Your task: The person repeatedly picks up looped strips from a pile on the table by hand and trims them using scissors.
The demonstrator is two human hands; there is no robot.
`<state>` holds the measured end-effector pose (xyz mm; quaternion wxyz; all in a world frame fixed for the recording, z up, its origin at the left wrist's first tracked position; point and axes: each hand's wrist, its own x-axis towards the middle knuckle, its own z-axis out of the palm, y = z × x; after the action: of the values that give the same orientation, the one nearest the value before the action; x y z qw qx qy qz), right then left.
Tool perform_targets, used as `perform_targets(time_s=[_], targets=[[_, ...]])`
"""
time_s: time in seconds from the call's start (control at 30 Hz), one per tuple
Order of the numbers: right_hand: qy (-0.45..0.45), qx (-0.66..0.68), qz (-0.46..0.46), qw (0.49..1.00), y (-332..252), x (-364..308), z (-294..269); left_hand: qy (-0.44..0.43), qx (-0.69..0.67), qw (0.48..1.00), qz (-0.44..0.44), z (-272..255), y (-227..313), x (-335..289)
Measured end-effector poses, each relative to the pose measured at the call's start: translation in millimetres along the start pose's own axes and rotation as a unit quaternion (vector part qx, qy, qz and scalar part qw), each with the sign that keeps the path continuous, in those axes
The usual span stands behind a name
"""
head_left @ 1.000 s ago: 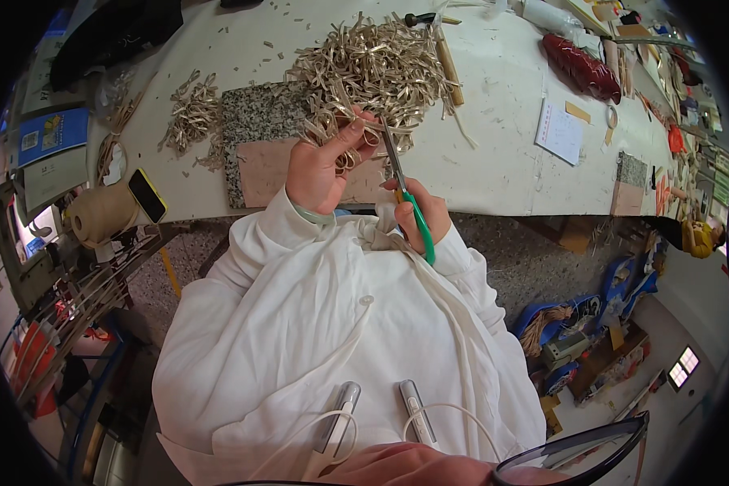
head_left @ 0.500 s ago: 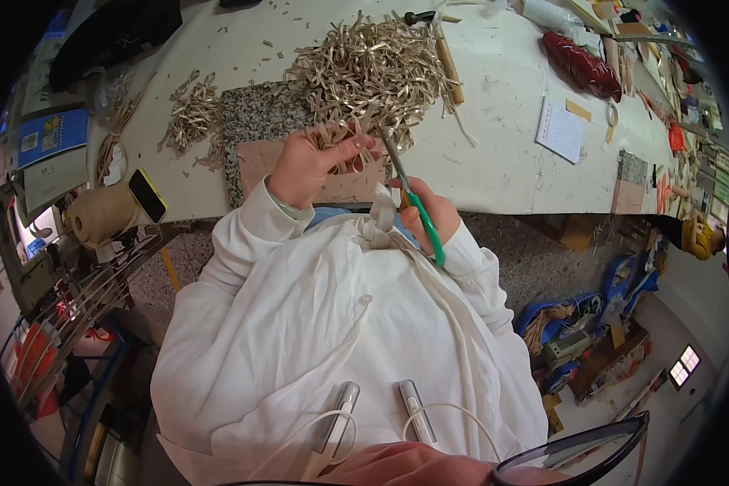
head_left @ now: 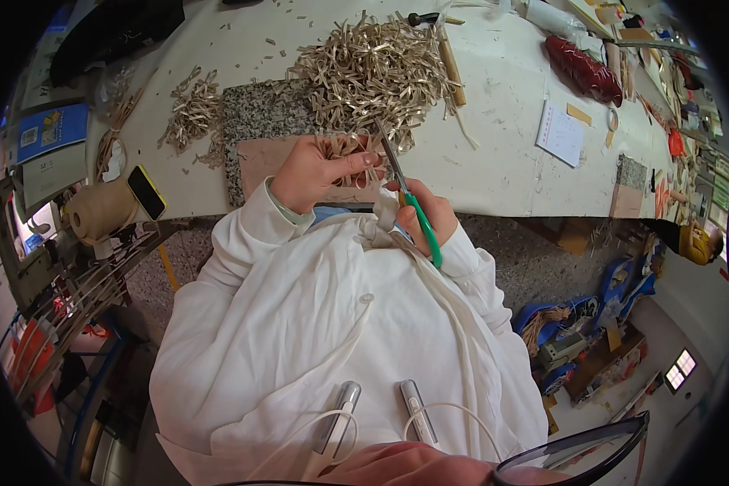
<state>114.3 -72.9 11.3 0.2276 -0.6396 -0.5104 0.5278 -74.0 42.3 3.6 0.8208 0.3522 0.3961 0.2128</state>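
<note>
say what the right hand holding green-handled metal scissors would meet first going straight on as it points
Blade tips leading, the right hand would probably meet the heap of shiny beige-gold strips; its height is unclear.

Slim metal blades slanting away and slightly left, a pair of green-handled scissors (head_left: 413, 201) rests in the grip of the right hand (head_left: 441, 215), just beside a small bunch of pale-gold strips (head_left: 342, 147) pinched in the left hand (head_left: 304, 174), several bent into loops. Beyond them, a large heap of matching strips (head_left: 373, 73) lies loose and tangled, glossy and curled, the blade tips seen against its near edge.
</note>
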Motion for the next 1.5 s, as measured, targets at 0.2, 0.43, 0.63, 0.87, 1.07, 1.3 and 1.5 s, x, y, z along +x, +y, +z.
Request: perform_targets(time_s=[0.2, 0.43, 0.63, 0.87, 1.07, 1.3, 1.5], targets=[[0.015, 0.017, 0.005, 1.0, 0, 3, 3, -0.04, 0.011, 0.999, 0.002, -4, 2, 1], [0.104, 0.162, 0.004, 0.981, 10, 7, 15, 0.032, -0.032, 0.999, -0.02, -27, -14, 8], [0.126, 0.202, 0.072, 0.969, 21, 4, 9, 0.222, -0.107, 0.969, 0.0, -160, -42, 36], [0.086, 0.104, 0.127, 0.983, 39, 5, 18, 0.557, 0.666, 0.447, 0.217, -300, -14, 40], [0.085, 0.054, 0.098, 0.99, 41, 12, 25, 0.216, 0.516, 0.811, 0.172, -176, -68, 96], [0.076, 0.057, 0.13, 0.987, 37, 11, 24, 0.206, 0.611, 0.679, 0.35, -104, -108, 141], [0.054, 0.051, 0.142, 0.987, 42, 12, 31, 0.202, 0.659, 0.662, 0.293, -108, -100, 139]])
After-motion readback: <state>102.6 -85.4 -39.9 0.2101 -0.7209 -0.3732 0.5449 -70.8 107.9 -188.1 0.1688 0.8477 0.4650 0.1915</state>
